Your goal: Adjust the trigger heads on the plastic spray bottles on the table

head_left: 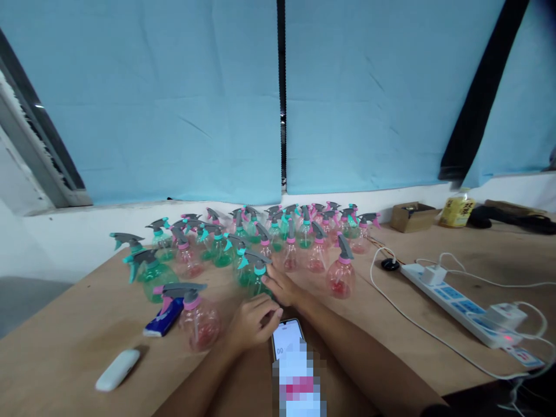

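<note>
A green spray bottle (258, 285) with a grey and turquoise trigger head stands upright in front of me, at the near edge of a group of bottles. My right hand (280, 286) is closed against its right side, fingers partly hidden by the bottle. Just below the bottle, my left hand (255, 320) is loosely curled, with a gap between thumb and fingers and nothing visible in it. To its left stands a pink spray bottle (200, 325). Under my wrists lies a phone (287, 333) with a lit screen, partly pixelated.
Several pink and green spray bottles fill the table's back half, one pink bottle (341, 278) standing apart. A blue packet (164, 318) and a white case (118, 370) lie left. A power strip (456, 304) with cables, a cardboard box (412, 217) and a yellow-labelled bottle (457, 209) are right.
</note>
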`<state>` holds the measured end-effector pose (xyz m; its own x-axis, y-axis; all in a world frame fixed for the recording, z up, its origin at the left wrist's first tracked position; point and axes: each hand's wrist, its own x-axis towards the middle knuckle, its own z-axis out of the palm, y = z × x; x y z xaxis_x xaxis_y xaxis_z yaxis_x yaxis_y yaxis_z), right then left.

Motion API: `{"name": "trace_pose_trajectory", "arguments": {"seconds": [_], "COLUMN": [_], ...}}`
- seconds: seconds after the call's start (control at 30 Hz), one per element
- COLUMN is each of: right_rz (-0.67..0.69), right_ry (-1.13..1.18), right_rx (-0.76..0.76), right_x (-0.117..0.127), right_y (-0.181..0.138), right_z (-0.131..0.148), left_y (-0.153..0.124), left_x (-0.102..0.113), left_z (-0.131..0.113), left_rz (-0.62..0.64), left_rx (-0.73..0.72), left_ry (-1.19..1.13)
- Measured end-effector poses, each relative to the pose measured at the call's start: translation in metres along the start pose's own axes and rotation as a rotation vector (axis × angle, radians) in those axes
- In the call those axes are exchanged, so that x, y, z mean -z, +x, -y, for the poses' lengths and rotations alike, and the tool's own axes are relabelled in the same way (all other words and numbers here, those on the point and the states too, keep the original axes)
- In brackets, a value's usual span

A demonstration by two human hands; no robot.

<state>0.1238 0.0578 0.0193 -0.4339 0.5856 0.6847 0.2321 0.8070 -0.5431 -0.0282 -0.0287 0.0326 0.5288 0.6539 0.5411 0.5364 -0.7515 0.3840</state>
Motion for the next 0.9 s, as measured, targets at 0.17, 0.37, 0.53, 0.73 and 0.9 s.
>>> {"name": "trace_pose_trajectory", "arguments": {"seconds": [0.17,0.37,0.53,0.73,0.9], "right_rz": [0.105,0.089,0.178,0.239,-0.020], "right_ry": [0.097,0.239,0.445,0.447,0.055], "right_rx": [-0.018,-0.113,-0.202,-0.202,-0.071], "right_x": [-0.002,-0.019,-0.034,-0.036,-0.026], "right_y": [0.009,0.013,0.010,0.009,0.025], "right_z": [0.014,-0.001,-0.017,-0.019,-0.007], "left_y": [-0.001,-0.002,-0.003,-0.003,0.000], "left_x": [-0.004,-0.004,-0.002,-0.003,-0.002], "left_z": [-0.001,0.005,0.006,0.005,0.008], "left_rz": [0.034,0.035,0.038,-0.026,-0.110], "left_rx": [-0.035,-0.041,0.007,0.051,0.133], "left_ry": [-0.008,0.047,0.055,-0.010,-0.053]}}
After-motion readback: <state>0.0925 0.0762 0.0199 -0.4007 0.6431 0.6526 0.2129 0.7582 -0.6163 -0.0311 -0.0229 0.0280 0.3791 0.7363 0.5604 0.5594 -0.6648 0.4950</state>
